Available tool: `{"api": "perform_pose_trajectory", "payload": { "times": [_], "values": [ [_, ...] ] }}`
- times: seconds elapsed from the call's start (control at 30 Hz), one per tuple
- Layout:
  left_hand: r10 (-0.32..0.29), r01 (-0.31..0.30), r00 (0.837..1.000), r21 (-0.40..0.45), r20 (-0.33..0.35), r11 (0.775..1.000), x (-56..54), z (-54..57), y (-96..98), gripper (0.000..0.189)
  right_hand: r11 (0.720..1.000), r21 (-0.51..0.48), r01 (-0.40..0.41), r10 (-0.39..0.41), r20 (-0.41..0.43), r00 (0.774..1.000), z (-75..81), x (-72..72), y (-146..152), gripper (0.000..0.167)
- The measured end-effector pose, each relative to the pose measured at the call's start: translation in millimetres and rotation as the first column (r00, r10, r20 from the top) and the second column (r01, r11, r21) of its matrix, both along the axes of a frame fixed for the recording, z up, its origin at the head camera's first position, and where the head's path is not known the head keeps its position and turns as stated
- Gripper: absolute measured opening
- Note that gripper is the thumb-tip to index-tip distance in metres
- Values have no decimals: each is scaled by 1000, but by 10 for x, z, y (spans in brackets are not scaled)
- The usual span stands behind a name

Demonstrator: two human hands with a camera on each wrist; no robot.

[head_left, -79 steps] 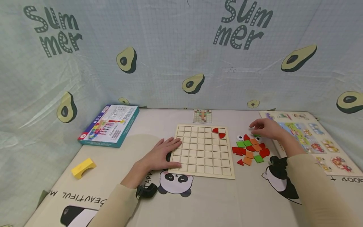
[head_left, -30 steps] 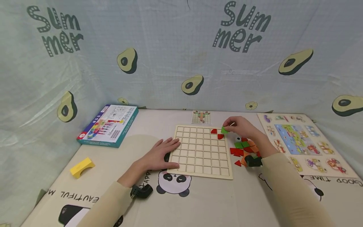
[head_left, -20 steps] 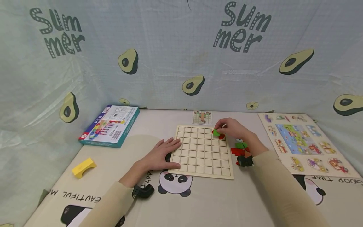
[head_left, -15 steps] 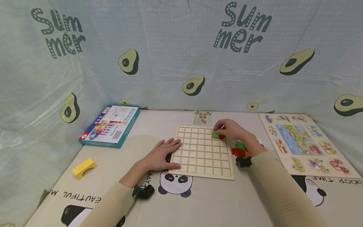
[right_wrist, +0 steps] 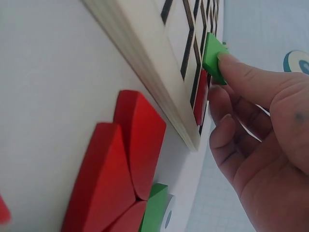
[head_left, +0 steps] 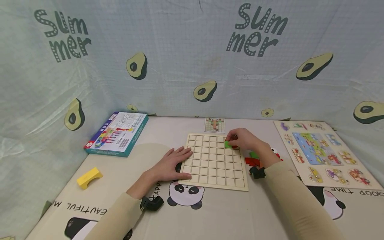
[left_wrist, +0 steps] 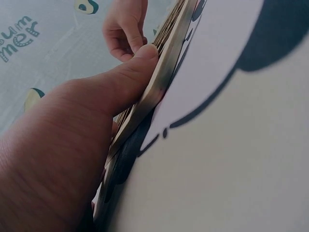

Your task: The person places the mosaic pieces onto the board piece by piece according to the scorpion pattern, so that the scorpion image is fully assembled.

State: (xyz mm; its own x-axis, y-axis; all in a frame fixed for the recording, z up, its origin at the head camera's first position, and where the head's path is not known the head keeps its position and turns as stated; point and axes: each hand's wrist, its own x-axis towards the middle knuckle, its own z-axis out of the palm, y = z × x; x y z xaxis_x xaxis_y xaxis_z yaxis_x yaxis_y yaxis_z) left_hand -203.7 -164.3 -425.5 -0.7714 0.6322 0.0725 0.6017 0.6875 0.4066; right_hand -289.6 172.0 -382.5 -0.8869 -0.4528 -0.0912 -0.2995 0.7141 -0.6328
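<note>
My left hand (head_left: 168, 165) lies with spread fingers on the left edge of the wooden grid board (head_left: 207, 163). In the left wrist view its thumb (left_wrist: 130, 70) presses the board's near rim. At the board's upper right, my right hand (head_left: 244, 140) pinches a green square tile (head_left: 227, 144) between thumb and fingers. Seen from the right wrist, that green tile (right_wrist: 212, 57) is tilted close to the grid, beside a red tile (right_wrist: 200, 99) lying in a cell. Whether the green tile touches the board, I cannot tell. The hand partly hides the red tiles there.
Loose red tiles (head_left: 252, 161) and a green tile (head_left: 254, 155) lie right of the board, partly behind my forearm. A small pattern card (head_left: 214, 125) lies beyond it. Further out are a picture puzzle board (head_left: 319, 176), a boxed set (head_left: 120, 133) and a yellow arch block (head_left: 89, 177).
My right hand has gone from the loose tiles leftward to the board with a green square tile pinched, then lowered slightly over the upper right cells. My left hand stays put.
</note>
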Motion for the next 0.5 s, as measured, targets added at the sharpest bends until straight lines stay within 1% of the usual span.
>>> {"api": "perform_pose_trajectory", "payload": {
  "times": [0.13,0.3,0.5],
  "values": [
    [4,-4,1000,4,2,1000,3,-2,-2,88,1000,-3,-18,18,-2,1000,3,6,-2,5],
    [1,-1,1000,6,4,1000,3,-3,2,89,1000,4,-21,21,-14,1000,-2,15,-3,7],
    [0,0,1000,10,3,1000,7,6,2,88,1000,7,14,-14,5,1000,-13,4,5,9]
  ]
}}
